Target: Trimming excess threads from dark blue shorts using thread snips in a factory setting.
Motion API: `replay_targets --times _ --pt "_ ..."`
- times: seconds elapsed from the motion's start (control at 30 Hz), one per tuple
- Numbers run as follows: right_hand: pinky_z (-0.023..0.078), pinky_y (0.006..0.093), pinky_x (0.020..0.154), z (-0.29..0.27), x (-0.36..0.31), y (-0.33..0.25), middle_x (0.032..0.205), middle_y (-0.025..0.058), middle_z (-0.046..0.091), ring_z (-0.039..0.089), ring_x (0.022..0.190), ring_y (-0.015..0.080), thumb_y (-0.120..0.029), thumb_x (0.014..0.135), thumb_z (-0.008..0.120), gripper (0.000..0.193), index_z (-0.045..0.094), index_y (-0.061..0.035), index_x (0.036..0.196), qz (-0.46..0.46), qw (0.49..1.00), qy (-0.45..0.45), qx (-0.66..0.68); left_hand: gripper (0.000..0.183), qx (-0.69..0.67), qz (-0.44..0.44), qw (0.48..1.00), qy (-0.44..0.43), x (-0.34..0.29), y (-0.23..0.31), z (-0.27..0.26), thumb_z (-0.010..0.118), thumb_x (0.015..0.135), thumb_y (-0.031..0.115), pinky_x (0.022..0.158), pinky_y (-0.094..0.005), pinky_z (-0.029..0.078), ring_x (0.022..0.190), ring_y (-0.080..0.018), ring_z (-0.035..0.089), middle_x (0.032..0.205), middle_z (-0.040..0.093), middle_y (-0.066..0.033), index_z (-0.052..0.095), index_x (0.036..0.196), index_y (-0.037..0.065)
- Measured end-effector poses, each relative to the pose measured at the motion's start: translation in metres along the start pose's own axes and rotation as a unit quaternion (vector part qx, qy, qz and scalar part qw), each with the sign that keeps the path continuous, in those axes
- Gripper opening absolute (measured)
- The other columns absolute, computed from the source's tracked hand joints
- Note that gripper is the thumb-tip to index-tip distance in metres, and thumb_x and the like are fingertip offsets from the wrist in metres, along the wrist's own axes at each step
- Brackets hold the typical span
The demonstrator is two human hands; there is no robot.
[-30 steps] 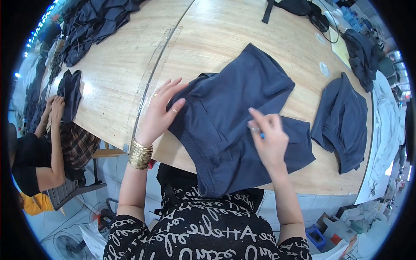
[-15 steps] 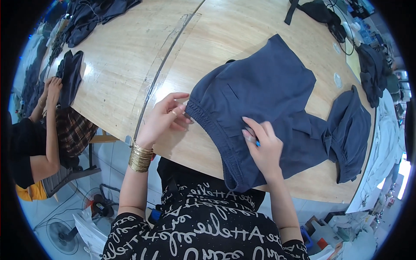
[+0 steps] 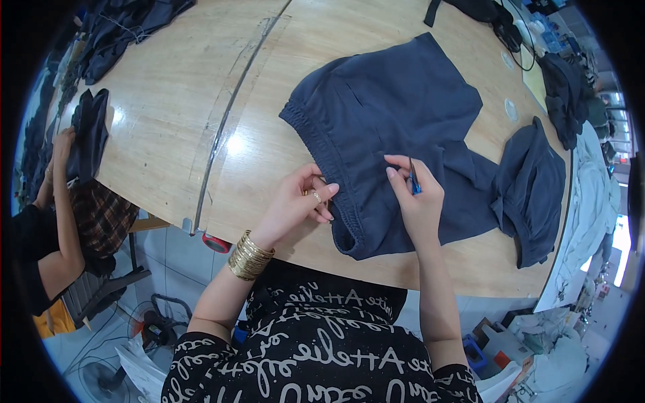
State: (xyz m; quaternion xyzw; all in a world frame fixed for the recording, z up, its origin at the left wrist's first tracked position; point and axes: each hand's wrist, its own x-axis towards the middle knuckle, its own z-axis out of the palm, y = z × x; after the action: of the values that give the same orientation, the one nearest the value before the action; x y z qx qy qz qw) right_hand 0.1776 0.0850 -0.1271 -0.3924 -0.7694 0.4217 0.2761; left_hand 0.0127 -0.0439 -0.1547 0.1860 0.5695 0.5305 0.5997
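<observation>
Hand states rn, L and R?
Left hand: partly curled at the elastic waistband of the navy garment; grip can't be told.
Right hand: closed, holding a small blue tool.

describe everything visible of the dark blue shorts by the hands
The dark blue shorts look like smooth, plain fabric, with a gathered, seemingly elastic waistband and a narrow slit near it. They lie lightly creased on the wood-look table, waistband toward the left, legs spread toward the right. One leg reaches a similar garment. The left hand is at the waistband's edge; the right hand, its grip on a small blue-handled tool, is over the fabric; whether it touches cloth is unclear.
</observation>
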Motion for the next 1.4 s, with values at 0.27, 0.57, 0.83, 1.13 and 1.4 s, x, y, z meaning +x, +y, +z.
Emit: replay_targets --times 0.27,0.57,0.83,1.13,1.4 --pt "0.043 0.0234 0.058 -0.016 -0.024 -0.029 0.079 0.0032 0.061 0.055 0.065 0.0102 -0.018 0.078 0.072 0.038 0.060 -0.0097 0.113 0.026 0.996 -0.063 -0.064 0.018 -0.028 -0.014 0.999 -0.020 0.005 0.014 0.015 0.066 0.086 0.018 0.049 -0.0185 0.048 0.055 -0.0071 0.059 0.069 0.058 -0.0013 0.057 0.085 0.002" --pt "0.027 0.0304 0.067 -0.027 -0.032 -0.036 0.072 -0.0038 0.050 0.047 0.068 0.0129 -0.027 0.076 0.070 0.031 0.061 -0.0169 0.104 -0.143 0.946 -0.002 -0.292 0.015 -0.072 0.046 0.996 -0.014 -0.007 0.025 0.032 0.066 0.085 0.012 0.050 -0.0198 0.048 0.055 -0.0103 0.061 0.066 0.060 -0.0045 0.057 0.080 0.001" --pt "0.026 0.0305 0.067 -0.031 -0.035 -0.039 0.068 -0.0037 0.044 0.044 0.064 0.0123 -0.025 0.074 0.071 0.030 0.063 -0.0175 0.102 -0.161 0.941 0.025 -0.297 0.015 -0.082 0.045 0.996 -0.007 -0.012 0.029 0.037 0.066 0.084 0.010 0.050 -0.0205 0.049 0.055 -0.0115 0.062 0.066 0.060 -0.0056 0.056 0.078 0.001" --pt "0.027 0.0294 0.068 -0.040 -0.035 -0.049 0.073 -0.0048 0.055 0.047 0.065 0.0124 -0.016 0.071 0.074 0.028 0.064 -0.0124 0.097 -0.169 0.939 0.008 -0.299 0.015 -0.124 0.026 0.992 -0.019 -0.015 0.031 0.038 0.066 0.084 0.009 0.050 -0.0219 0.050 0.054 -0.0119 0.062 0.066 0.059 -0.0053 0.055 0.077 0.002" --pt "0.027 0.0296 0.068 -0.044 -0.035 -0.054 0.071 -0.0042 0.053 0.046 0.064 0.0127 -0.016 0.070 0.074 0.029 0.065 -0.0125 0.097 -0.169 0.940 0.010 -0.298 0.014 -0.133 0.024 0.991 -0.022 -0.017 0.033 0.040 0.066 0.084 0.008 0.051 -0.0223 0.051 0.055 -0.0117 0.062 0.067 0.059 -0.0053 0.055 0.079 0.002"
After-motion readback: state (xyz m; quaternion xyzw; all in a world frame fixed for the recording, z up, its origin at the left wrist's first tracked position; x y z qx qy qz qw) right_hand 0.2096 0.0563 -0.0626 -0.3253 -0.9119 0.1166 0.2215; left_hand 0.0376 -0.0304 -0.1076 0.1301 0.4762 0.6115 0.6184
